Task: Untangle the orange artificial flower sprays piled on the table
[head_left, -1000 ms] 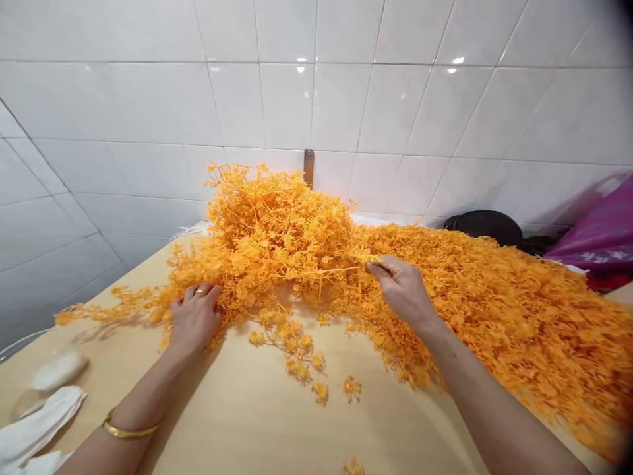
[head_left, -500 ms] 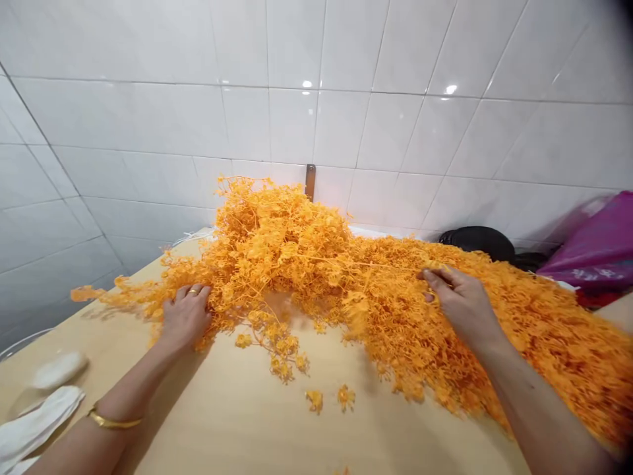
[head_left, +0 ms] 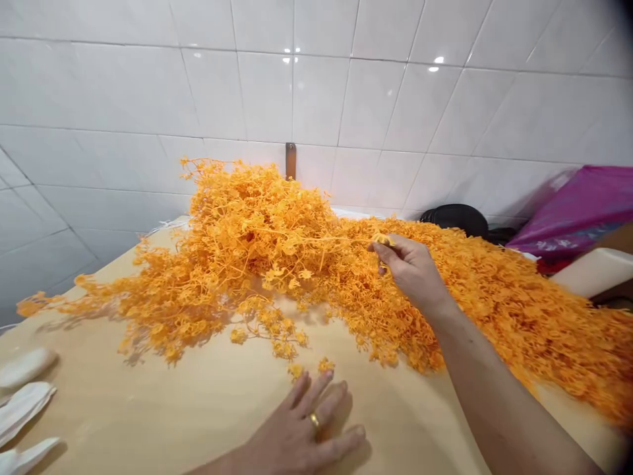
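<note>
A big heap of orange plastic flower sprigs (head_left: pixel 257 244) covers the back and right of a pale wooden table (head_left: pixel 163 409). My right hand (head_left: pixel 410 267) is pinched shut on the end of one orange sprig stem (head_left: pixel 341 239) that runs left into the heap. My left hand (head_left: pixel 304 432) lies flat on the bare table near the front edge, fingers spread, a gold ring on one finger, holding nothing. Two loose orange flower bits (head_left: pixel 310 367) lie just beyond its fingertips.
White tiled walls close in the back and left. White cloth pieces (head_left: pixel 22 402) lie at the table's left front. A black object (head_left: pixel 455 218) and a purple bag (head_left: pixel 578 211) sit at the back right, with a cream-coloured object (head_left: pixel 591 270) beside them.
My left hand has left the heap's left side and come down flat on the front of the table. My right hand still pinches a sprig, now nearer the middle of the heap.
</note>
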A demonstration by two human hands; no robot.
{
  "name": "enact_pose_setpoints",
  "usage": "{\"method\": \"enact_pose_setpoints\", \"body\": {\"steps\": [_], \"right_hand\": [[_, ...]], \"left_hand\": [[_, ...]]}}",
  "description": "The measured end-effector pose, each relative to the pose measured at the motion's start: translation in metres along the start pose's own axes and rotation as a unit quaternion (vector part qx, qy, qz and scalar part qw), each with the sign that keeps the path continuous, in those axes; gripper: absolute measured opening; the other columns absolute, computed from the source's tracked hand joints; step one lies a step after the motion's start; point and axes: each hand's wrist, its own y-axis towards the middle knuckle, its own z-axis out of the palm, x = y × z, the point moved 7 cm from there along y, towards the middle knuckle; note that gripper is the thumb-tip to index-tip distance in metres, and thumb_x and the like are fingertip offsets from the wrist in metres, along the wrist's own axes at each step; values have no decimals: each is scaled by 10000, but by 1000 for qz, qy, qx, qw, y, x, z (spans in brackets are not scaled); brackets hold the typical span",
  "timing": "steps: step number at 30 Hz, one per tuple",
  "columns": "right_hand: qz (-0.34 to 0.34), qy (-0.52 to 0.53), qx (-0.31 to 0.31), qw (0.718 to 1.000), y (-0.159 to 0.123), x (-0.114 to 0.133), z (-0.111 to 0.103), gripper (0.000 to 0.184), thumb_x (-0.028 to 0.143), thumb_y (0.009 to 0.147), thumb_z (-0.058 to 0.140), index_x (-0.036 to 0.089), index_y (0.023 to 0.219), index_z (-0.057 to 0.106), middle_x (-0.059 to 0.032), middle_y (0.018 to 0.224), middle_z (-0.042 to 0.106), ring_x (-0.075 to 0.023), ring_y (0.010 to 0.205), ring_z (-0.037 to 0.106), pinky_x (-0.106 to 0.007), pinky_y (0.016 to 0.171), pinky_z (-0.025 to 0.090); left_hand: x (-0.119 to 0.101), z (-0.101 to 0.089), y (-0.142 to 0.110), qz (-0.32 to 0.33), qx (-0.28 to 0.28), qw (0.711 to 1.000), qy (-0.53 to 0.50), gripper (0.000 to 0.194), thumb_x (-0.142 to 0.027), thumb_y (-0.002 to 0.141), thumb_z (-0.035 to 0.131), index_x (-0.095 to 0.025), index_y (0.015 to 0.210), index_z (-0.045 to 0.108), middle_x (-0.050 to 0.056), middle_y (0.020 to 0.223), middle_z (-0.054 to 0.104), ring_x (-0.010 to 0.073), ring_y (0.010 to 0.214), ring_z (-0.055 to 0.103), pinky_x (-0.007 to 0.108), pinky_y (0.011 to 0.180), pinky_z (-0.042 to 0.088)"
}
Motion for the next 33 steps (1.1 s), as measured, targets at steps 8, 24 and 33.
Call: {"method": "enact_pose_setpoints", "body": {"steps": [8, 24, 33], "right_hand": [[-23, -78, 94, 992, -16, 1, 3, 180, 268, 792, 405, 178, 647, 460, 32, 560, 369, -87, 513, 338, -212, 474, 263], [93, 41, -241, 965, -38, -26, -73, 177, 375, 714, 527, 200, 710, 557, 3, 600, 500, -130, 545, 491, -258, 510, 379], [37, 192, -333, 922, -23, 21, -124, 122, 284, 691, 577, 193, 617, 544, 15, 654, 469, -71, 448, 430, -245, 432, 349]], "left_hand": [[83, -2, 94, -163, 5, 987, 2, 312, -318, 778, 410, -148, 1012, 527, 157, 1086, 488, 305, 1115, 342, 445, 884, 292], [196, -97, -16, -346, -92, 875, 327, 278, -249, 752, 457, -192, 1005, 557, 115, 1138, 507, 274, 1214, 238, 496, 990, 24], [171, -104, 3, -338, -46, 905, 255, 176, -186, 730, 450, -146, 737, 622, 141, 876, 597, 332, 1042, 423, 533, 913, 187]]}}
